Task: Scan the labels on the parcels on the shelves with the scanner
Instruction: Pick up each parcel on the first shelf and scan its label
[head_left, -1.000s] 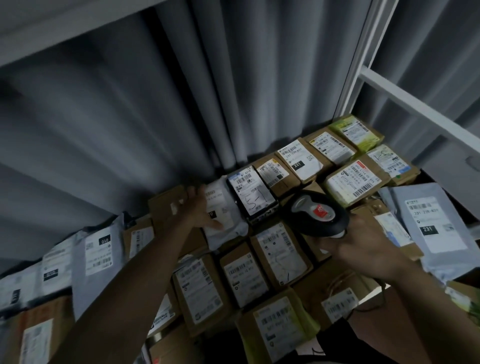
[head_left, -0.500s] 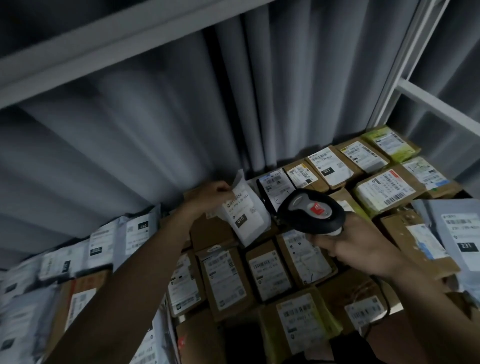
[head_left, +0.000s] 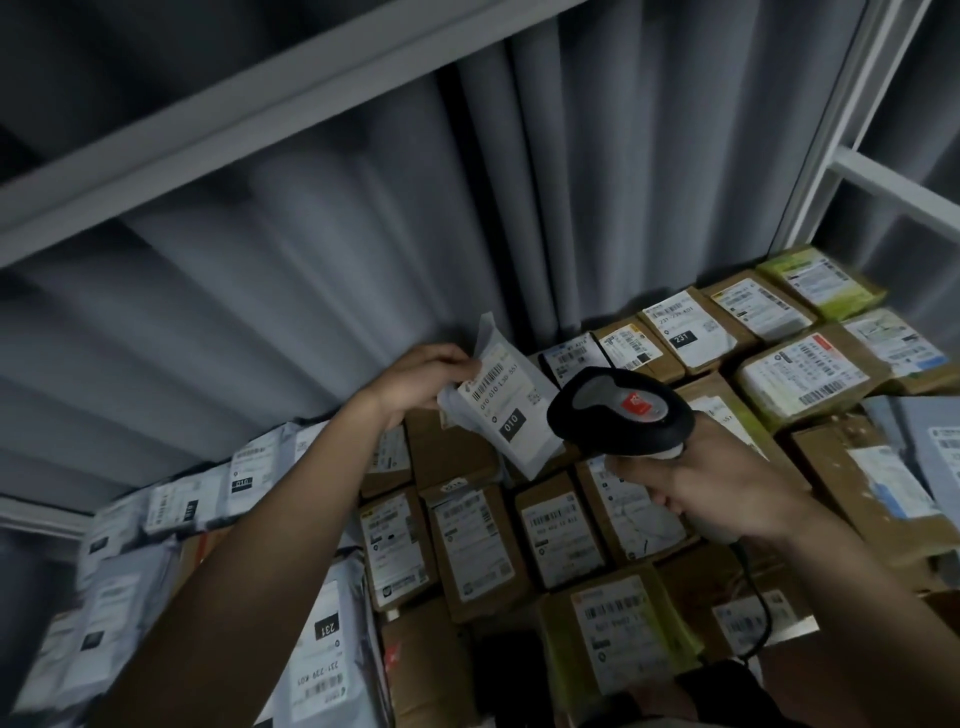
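A white bag parcel (head_left: 501, 402) is pinched at its upper edge by the left hand (head_left: 423, 376) and held tilted above the boxes (head_left: 478, 545) on the shelf, label facing up. The scanner (head_left: 621, 410) is gripped by its handle in the right hand (head_left: 711, 493), its head just beside the label (head_left: 506, 400). Grey curtain (head_left: 311, 234) is seen behind the shelf.

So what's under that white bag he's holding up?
Under the white bag that the left hand lifts are brown boxes. One box top looks plain cardboard; the bag and scanner cover whatever lies directly beneath.
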